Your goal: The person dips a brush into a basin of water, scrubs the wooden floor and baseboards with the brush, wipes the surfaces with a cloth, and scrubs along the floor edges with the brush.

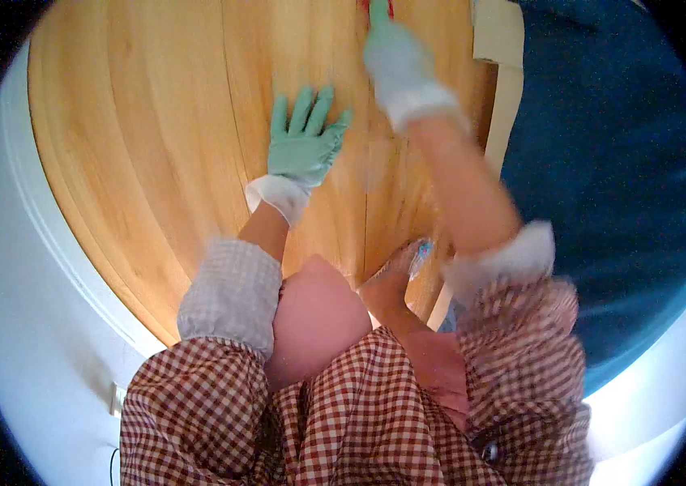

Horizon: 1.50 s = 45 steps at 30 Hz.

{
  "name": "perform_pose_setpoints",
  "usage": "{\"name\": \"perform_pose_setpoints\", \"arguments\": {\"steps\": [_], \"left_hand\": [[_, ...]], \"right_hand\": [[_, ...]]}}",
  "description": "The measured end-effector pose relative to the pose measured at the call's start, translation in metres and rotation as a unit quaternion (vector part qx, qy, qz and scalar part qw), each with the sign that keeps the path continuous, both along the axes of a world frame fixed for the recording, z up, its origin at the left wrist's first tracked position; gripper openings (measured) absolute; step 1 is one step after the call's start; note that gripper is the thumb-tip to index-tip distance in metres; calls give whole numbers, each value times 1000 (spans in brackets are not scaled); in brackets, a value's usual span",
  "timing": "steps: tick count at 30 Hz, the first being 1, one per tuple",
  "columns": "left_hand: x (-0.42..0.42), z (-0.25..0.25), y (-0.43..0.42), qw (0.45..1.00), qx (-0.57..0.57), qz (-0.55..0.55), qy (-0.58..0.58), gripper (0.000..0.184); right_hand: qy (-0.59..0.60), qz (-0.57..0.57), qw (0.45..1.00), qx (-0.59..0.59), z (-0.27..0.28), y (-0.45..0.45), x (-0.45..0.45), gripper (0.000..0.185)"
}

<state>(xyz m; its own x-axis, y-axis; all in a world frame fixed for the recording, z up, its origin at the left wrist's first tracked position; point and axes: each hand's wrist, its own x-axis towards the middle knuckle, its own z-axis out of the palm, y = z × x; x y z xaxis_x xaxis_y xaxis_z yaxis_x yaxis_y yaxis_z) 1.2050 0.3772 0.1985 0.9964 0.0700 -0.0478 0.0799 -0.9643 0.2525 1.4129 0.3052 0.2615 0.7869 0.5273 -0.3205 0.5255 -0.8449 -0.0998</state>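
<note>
My left hand (306,139), in a green glove with a white cuff, lies palm down on the wooden floor (156,121). Its fingers are stretched out and slightly spread, with nothing in them. Farther forward and to the right, my right hand (399,65) wears the same kind of glove and is blurred by motion. One finger points to the top edge of the view, where a small red thing (390,8) shows on both sides of it. The fingers seem closed around this red thing, but most of it is out of view and its kind is hidden.
On the right stands a piece of furniture covered in dark blue cloth (602,186), with a beige edge (505,105) along the floor. A white wall (35,324) with a skirting board borders the left. My bent knee (318,320) and foot (391,271) are below my hands.
</note>
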Motion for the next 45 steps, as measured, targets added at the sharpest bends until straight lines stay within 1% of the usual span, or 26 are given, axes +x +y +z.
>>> {"name": "perform_pose_setpoints", "arguments": {"steps": [2, 4, 6, 8, 10, 11, 12, 14, 16, 19, 21, 24, 26, 28, 30, 31, 33, 34, 35, 36, 38, 40, 42, 43, 44, 45], "left_hand": [[-8, -2, -3, 1000, -9, -2, -7, 41], [-22, 0, -11, 1000, -24, -11, -2, 41], [-20, -1, -9, 1000, -22, -9, -8, 41], [-31, 2, -15, 998, -57, 3, 12, 42], [-18, 4, -17, 997, -55, -8, 46, 42], [-19, 6, -14, 998, -30, -16, 53, 43], [-15, 6, -11, 998, -4, -20, 62, 44], [-26, -7, -17, 998, -42, 1, 44, 44], [-26, -4, -8, 997, -67, 11, 44, 45], [-31, -7, -15, 996, -74, 2, 43, 46], [-32, -7, -20, 996, -73, 4, 43, 46], [-29, -5, -17, 996, -88, 5, 32, 46], [-27, 10, -9, 999, -42, -6, 31, 46], [-29, 9, -9, 999, -34, -2, 21, 46], [-34, -9, -19, 997, -72, 8, 7, 46], [-32, -17, -22, 996, -82, 6, 13, 45], [-35, -22, -28, 993, -113, 4, 26, 45], [-34, -17, -27, 995, -97, -2, 30, 45], [-39, -14, -27, 996, -80, -2, 31, 44], [-39, -12, -25, 997, -63, -3, 39, 44], [-34, -9, -25, 997, -60, -9, 51, 44], [-36, -10, -23, 995, -69, -13, 74, 44], [-25, -7, -24, 996, -72, -6, 54, 44], [-28, -8, -25, 995, -90, 0, 44, 44], [-31, -8, -27, 992, -122, 4, 44, 44], [-32, -16, -28, 989, -141, 12, 35, 43]], "right_hand": [[-13, 18, 1000, -7, -2, 4, 3, 59], [61, -16, 998, -24, 29, -8, -37, 73], [122, -47, 987, -96, 32, -60, -124, 79], [144, -34, 983, -109, 48, -100, -182, 79], [181, -68, 975, -113, 42, -104, -173, 78], [143, -56, 984, -92, 24, -96, -155, 71], [107, -41, 991, -70, 13, -66, -109, 66], [57, -44, 997, 40, -6, -18, -26, 69], [104, -66, 991, 53, -3, 17, 20, 67], [67, -35, 997, -12, -5, -16, -41, 68], [159, -55, 980, -105, 15, -62, -116, 69], [218, -97, 965, -107, 25, -71, -119, 70], [145, -76, 986, -39, 10, -29, -56, 71], [13, 35, 999, 2, -4, 14, 22, 73], [103, -68, 992, 32, 29, 53, 66, 77], [71, -37, 997, 16, 15, 45, 62, 78], [7, 29, 999, -27, -13, 15, 22, 80], [56, 19, 995, -80, -14, -10, -13, 79], [89, -9, 995, -55, -3, -38, -65, 77], [159, -31, 982, -92, 17, -59, -112, 74], [237, -15, 948, -213, 27, -91, -147, 68], [138, 27, 987, 72, 6, -86, -112, 66], [105, -4, 987, 121, -16, -56, -45, 61], [95, -10, 995, -14, 4, -15, -6, 58], [24, 23, 997, -63, 13, 18, 27, 58], [7, 76, 994, -77, -17, 46, 64, 60]]}}
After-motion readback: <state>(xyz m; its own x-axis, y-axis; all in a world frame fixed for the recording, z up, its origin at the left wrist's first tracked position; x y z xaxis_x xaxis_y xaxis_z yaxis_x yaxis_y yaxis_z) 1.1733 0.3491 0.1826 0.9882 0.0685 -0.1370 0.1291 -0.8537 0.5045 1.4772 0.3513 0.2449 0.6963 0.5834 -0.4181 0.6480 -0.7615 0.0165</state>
